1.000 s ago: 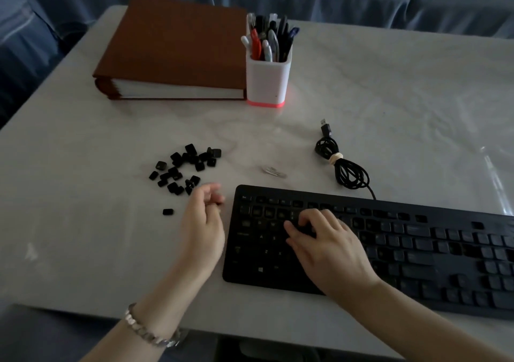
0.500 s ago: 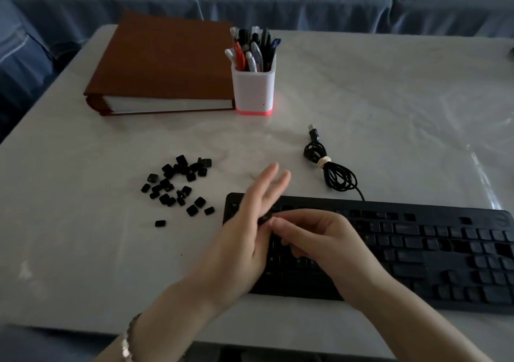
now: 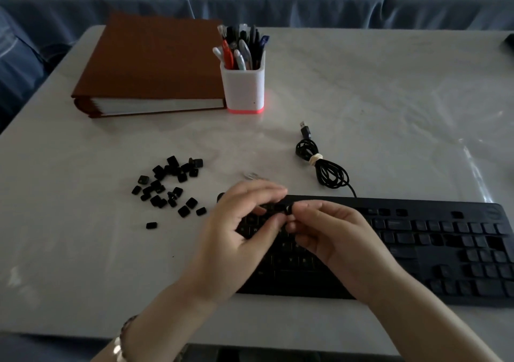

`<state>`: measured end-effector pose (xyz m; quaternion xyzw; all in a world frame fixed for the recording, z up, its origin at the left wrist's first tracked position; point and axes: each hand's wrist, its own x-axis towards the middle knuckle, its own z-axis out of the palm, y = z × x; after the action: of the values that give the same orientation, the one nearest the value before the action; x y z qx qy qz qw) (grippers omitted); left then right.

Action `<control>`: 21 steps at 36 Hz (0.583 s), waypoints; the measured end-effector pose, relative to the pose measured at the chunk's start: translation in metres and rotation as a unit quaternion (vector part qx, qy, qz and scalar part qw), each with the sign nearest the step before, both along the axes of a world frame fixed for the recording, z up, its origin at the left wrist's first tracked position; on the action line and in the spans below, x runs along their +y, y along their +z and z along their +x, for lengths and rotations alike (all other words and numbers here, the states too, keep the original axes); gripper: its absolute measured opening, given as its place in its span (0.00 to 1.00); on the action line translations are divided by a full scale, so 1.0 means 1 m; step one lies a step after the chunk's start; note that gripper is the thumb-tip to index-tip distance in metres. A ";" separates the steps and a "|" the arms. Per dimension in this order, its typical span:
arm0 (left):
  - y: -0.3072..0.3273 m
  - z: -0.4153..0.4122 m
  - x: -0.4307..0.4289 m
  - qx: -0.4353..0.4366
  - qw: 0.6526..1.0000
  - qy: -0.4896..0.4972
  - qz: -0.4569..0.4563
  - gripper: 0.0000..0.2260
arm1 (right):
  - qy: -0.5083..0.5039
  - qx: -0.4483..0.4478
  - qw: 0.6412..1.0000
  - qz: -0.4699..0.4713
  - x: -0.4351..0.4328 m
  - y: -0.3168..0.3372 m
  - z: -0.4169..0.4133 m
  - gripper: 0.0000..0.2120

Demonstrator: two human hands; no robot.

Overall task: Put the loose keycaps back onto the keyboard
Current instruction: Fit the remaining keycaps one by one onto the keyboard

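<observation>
being pinched by fingertips of the right hand, a keycap is seemingly being aligned above the keyboard's left end; the left hand is being held curled alongside, grip untellable. loose keycaps are lying heaped leftward, within easy reach.

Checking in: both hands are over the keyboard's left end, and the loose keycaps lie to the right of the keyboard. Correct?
Not quite. The head view shows the loose keycaps lying to the left of the keyboard, not the right. The left hand and right hand are indeed over its left end.
</observation>
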<state>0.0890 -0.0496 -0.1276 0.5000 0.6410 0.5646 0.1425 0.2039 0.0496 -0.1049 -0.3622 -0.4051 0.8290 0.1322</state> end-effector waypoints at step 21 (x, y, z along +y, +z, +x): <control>0.003 0.017 0.012 -0.062 0.998 -0.027 -0.017 0.08 | -0.004 0.006 0.983 0.183 0.005 0.007 0.026 0.11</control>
<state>0.1058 -0.0381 -0.1248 0.4783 0.6270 0.5795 0.2056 0.2298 0.0545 -0.0974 -0.3288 -0.5476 0.7426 0.2017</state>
